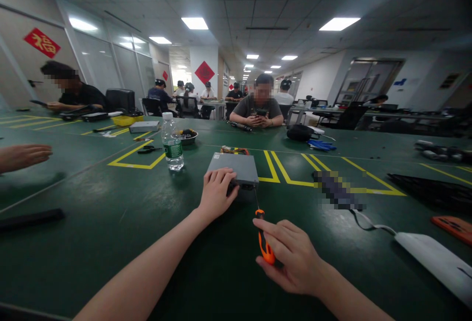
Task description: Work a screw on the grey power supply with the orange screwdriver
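Observation:
A grey metal power supply unit (239, 164) lies on the green tabletop, with a bundle of coloured cables (235, 151) at its far side. My left hand (217, 195) grips its near left corner, fingers over the top and thumb against the near face. In my right hand (293, 257) is a screwdriver (266, 248) with an orange and black handle. Its thin shaft points away from me, and the tip reaches the near right corner of the unit. Whether the tip sits in a screw is too small to tell.
A water bottle (172, 144) stands left of the unit, near a metal bowl (189, 137). Rightward lie a blurred dark object (335, 190), a white cabled device (431, 257) and blue gloves (321, 145). Another person's hand (25, 156) reaches in from the left; someone sits opposite (258, 104).

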{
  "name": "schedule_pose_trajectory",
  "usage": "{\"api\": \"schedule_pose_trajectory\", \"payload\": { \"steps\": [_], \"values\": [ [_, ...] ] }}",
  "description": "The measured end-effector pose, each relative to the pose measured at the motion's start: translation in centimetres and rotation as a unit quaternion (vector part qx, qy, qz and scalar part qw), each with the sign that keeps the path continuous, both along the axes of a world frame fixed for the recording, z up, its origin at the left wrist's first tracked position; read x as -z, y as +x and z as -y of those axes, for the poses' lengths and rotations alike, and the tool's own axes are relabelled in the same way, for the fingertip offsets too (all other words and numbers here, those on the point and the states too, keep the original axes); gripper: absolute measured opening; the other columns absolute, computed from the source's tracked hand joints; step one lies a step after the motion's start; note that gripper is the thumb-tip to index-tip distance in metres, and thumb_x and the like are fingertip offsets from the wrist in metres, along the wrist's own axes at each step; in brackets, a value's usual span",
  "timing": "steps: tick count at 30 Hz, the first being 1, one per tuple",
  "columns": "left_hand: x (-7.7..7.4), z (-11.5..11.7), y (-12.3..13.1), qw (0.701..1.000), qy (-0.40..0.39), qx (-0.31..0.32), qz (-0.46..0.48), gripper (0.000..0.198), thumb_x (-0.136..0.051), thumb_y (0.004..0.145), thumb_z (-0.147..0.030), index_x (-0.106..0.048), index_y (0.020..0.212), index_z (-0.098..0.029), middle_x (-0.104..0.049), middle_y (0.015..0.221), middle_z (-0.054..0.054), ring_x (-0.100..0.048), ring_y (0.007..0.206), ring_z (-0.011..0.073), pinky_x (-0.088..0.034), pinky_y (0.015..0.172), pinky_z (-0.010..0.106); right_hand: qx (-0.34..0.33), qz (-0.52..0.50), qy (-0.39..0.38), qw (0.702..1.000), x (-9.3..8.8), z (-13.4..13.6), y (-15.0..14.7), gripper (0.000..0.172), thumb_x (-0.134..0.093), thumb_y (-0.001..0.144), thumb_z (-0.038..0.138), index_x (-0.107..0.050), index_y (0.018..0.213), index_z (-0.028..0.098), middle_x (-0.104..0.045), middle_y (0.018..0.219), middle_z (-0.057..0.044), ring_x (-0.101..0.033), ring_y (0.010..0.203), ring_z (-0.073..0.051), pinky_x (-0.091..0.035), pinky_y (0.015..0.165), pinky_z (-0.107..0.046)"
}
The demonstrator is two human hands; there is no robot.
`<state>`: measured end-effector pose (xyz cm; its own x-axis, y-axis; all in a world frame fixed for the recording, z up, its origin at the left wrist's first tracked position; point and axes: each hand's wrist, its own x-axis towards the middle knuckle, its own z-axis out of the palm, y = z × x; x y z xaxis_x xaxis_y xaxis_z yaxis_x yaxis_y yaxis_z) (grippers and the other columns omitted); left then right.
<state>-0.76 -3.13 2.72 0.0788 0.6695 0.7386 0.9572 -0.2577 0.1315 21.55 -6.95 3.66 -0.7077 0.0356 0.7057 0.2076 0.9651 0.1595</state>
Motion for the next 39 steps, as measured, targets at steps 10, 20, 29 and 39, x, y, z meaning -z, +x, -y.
{"api": "schedule_pose_trajectory", "payload": {
  "steps": [10,20,29,39],
  "values": [
    [-0.1,0.1,0.0,1.000,0.000,0.007,0.001,0.026,-0.055,0.081,-0.028,-0.053,0.106,-0.024,-0.058,0.116,0.004,-0.048,0.111,0.0219,-0.031,0.094,0.041,0.016,0.071,0.003,0.997,-0.3,0.2,0.1,0.032,-0.035,0.094,0.032,-0.052,0.115,0.014,-0.058,0.112,-0.019,-0.060,0.093,-0.023,-0.051,0.071,-0.035],
    [-0.1,0.1,-0.1,1.000,0.001,0.007,0.003,0.026,-0.055,0.081,-0.028,-0.053,0.106,-0.024,-0.057,0.117,0.004,-0.048,0.110,0.0217,-0.030,0.096,0.041,-0.005,0.029,-0.020,0.999,0.4,0.3,-0.8,0.029,-0.044,0.091,0.033,-0.048,0.110,0.011,-0.062,0.106,-0.017,-0.062,0.088,-0.020,-0.051,0.071,-0.032],
    [-0.1,0.2,-0.1,1.000,-0.001,0.015,0.005,0.025,-0.053,0.082,-0.027,-0.053,0.107,-0.024,-0.056,0.121,0.004,-0.047,0.114,0.0214,-0.028,0.099,0.041,-0.009,0.028,0.015,0.999,0.3,0.1,-0.8,0.023,-0.054,0.088,0.030,-0.053,0.102,0.012,-0.061,0.111,-0.018,-0.063,0.076,-0.017,-0.046,0.060,-0.029],
    [-0.1,0.2,0.0,1.000,0.000,0.010,0.001,0.025,-0.054,0.082,-0.028,-0.052,0.106,-0.024,-0.057,0.120,0.003,-0.047,0.114,0.0212,-0.029,0.097,0.040,0.012,0.061,-0.016,0.998,-0.2,0.5,-0.3,0.031,-0.039,0.092,0.029,-0.049,0.115,0.013,-0.059,0.110,-0.018,-0.061,0.092,-0.021,-0.051,0.071,-0.033]
  ]
}}
